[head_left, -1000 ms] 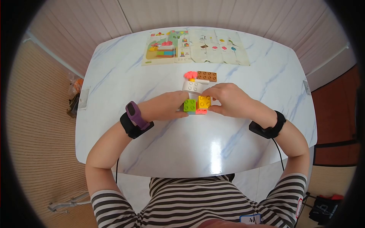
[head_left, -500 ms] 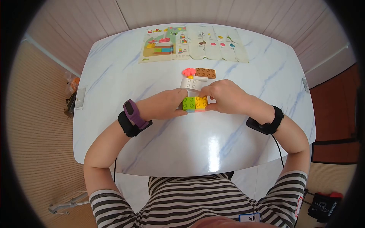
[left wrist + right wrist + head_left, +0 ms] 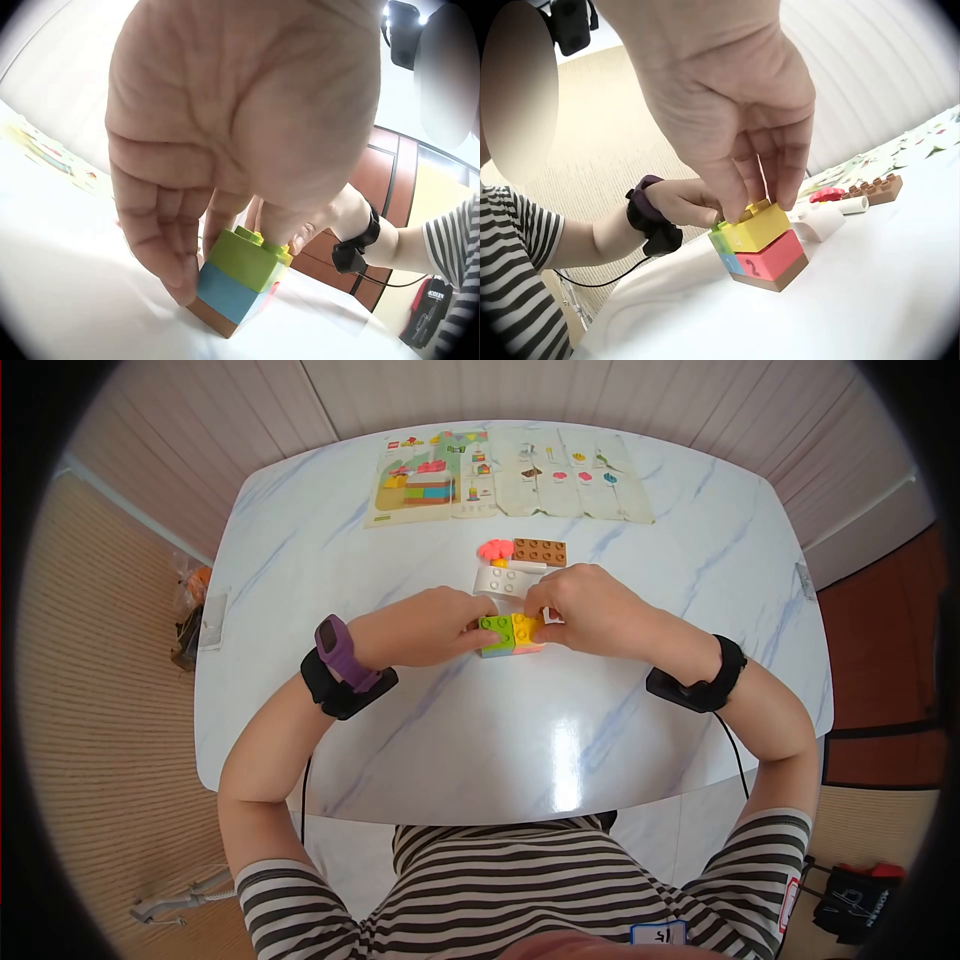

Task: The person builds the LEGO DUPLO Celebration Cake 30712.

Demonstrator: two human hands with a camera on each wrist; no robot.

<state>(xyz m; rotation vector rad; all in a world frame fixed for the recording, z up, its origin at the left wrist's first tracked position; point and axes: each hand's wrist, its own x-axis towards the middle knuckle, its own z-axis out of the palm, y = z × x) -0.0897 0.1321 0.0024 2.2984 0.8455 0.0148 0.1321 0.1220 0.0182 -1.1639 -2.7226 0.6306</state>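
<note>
A small stack of toy bricks stands on the table between both hands. Its top layer is a green brick (image 3: 244,261) beside a yellow brick (image 3: 759,229). Below these lie a light blue brick (image 3: 229,291) and a red brick marked 2 (image 3: 772,257), on a brown base (image 3: 214,319). My left hand (image 3: 425,626) holds the green brick, thumb over its studs and fingers at its far side. My right hand (image 3: 595,612) pinches the yellow brick between thumb and fingers. In the right wrist view the yellow brick looks slightly skewed over the red one.
Just behind the stack are a white arched brick (image 3: 497,582), a pink piece (image 3: 495,549), a brown studded brick (image 3: 540,552) and a white tube (image 3: 856,205). A picture instruction sheet (image 3: 510,475) lies at the table's far edge.
The yellow brick has moved left, up against the green one, with the right hand. My left thumb has shifted from the stack's near side onto the green brick's top.
</note>
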